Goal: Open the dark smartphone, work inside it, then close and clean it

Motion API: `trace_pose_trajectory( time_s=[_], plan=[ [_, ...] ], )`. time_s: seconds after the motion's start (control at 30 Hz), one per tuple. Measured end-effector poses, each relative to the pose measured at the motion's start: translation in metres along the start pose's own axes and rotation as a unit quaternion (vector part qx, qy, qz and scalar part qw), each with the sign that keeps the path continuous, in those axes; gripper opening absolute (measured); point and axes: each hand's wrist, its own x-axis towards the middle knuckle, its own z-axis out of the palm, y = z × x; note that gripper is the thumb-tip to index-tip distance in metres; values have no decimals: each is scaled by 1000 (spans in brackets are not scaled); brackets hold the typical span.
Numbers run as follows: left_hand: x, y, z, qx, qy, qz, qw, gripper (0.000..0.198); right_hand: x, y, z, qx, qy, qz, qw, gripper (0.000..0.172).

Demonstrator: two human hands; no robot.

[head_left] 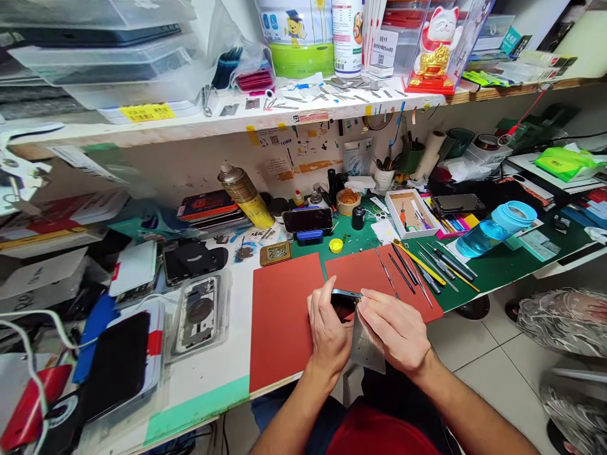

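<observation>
My left hand is closed around a dark smartphone, tilted up on its edge above the front of the red work mat. At the phone's right side, my right hand pinches a thin grey, slightly see-through sheet. The sheet hangs below the phone, its upper end against the phone's edge; whether it enters a gap there is hidden by my fingers. Tweezers and a thin metal pick lie on the mat behind my right hand.
An open phone housing lies in a clear tray on the left, near a dark phone. A blue water bottle, a white parts box and a spray can stand behind. A low shelf overhangs the bench.
</observation>
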Motion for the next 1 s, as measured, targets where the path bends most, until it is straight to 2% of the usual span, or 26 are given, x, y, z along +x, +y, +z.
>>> trace_pose_trajectory(
  time_s=[0.1,0.17,0.23,0.3,0.37,0.43,0.53,0.63,0.8,0.9,1.0],
  plan=[
    [0,-1,-2,-4,-9,-8,1000,74,-1,-10,-5,37,29,62,997,41],
    [3,-2,-5,-17,-9,-31,999,85,-4,-18,-9,66,65,144,985,39],
    [8,-3,-8,-35,-5,-75,997,89,-8,-23,-9,88,106,247,959,31],
    [13,-5,-13,-61,-11,-139,988,81,-12,-27,-7,97,134,329,930,20],
    [18,-7,-17,-108,-18,-210,972,64,-15,-29,-2,90,140,364,916,13],
    [22,-10,-20,-167,-4,-270,948,51,-16,-31,5,84,132,370,916,10],
    [28,-13,-23,-217,33,-317,923,43,-13,-34,21,107,128,377,911,11],
    [34,-14,-27,-225,45,-342,911,37,-11,-38,39,139,138,366,910,16],
    [39,-18,-32,-242,51,-370,895,34,-9,-40,65,158,143,307,927,34],
    [39,-19,-33,-246,56,-377,891,33,-7,-38,72,191,127,311,922,39],
    [39,-19,-34,-247,61,-382,888,33,-6,-36,76,180,104,273,939,42]
  ],
)
